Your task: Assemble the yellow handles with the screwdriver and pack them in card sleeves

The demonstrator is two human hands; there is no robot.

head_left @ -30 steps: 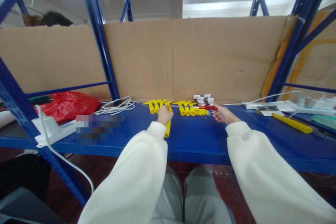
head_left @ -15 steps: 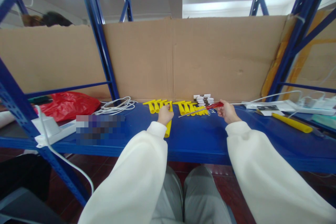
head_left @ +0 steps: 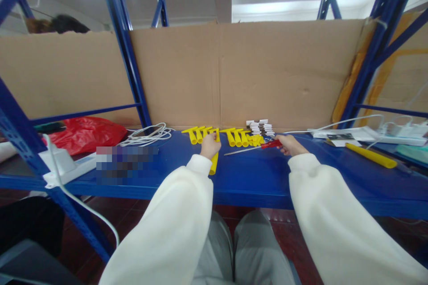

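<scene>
Gripping a yellow T-piece (head_left: 213,165), the left hand (head_left: 210,145) closes around its middle at the centre of the blue shelf (head_left: 254,173); the crossbar shows beyond the fingers, and the tube's end points toward the person. The right hand (head_left: 290,145) has its grip closed on the red handle of a screwdriver (head_left: 270,144), near the rear end. The shaft points left toward the held T-piece, its tip apart from it; whether the shaft touches the shelf cannot be told.

Immediately left of the left hand, further T-pieces (head_left: 193,137) form a row; a second row (head_left: 232,138) lies between the hands, behind the shaft. Small yellow parts (head_left: 256,140) are heaped at this row's right end, with a stack of white pieces (head_left: 260,127) behind them.

Farther left: coiled white cable (head_left: 157,133), a red bag (head_left: 92,132) and a white power strip (head_left: 75,167), beside a pixelated patch. Farther right: a single yellow tube (head_left: 371,156), a black-and-white card (head_left: 341,139) and a second power strip (head_left: 361,134). Cardboard (head_left: 267,71) stands upright along the rear edge, between blue posts (head_left: 129,53).
</scene>
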